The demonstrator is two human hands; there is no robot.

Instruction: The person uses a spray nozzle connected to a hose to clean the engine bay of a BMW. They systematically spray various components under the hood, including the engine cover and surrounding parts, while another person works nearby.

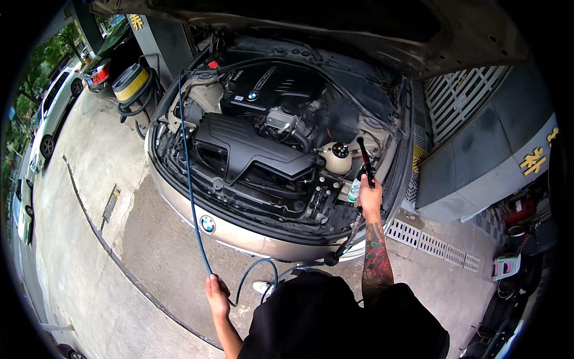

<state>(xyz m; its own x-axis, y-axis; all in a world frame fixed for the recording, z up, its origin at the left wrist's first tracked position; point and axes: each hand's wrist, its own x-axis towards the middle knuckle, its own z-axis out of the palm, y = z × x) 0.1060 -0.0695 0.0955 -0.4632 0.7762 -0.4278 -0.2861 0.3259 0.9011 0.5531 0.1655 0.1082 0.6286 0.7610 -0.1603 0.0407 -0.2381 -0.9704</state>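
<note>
Seen from my head camera: one champagne-coloured car point(251, 239) stands with its bonnet raised, a single black engine cover point(242, 146) at centre. My right hand point(369, 200) is closed around one black spray wand point(365, 160), held over the engine bay's right side, with a small white-and-green bottle point(354, 190) just beside the fist. My left hand point(216, 294) grips one blue hose point(188, 173) low in front of the bumper. One round white coolant tank point(336, 159) with a black cap sits near the wand; its contents I cannot tell. A round blue-and-white badge point(207, 224) marks the nose. Two yellow signs point(534, 160) hang on the grey wall at right.
</note>
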